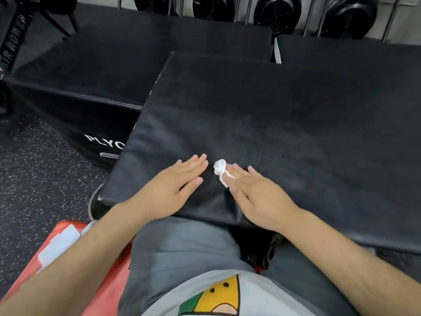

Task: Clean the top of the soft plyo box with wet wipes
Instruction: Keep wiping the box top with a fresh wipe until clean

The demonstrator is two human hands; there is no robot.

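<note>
1. A second black box (91, 92) sits on the left, with white letters "PLYO"
2. The dark floor (34, 179) has tiny white specks
3. Round black weights (348, 17) stand in a row at the back
4. A red thing (68, 258) lies low on the left

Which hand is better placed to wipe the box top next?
Right, most likely. The right hand lies with straight fingers on the crumpled wet wipe, against the plyo box top. The left hand rests flat beside it, apart from the wet wipe.
</note>
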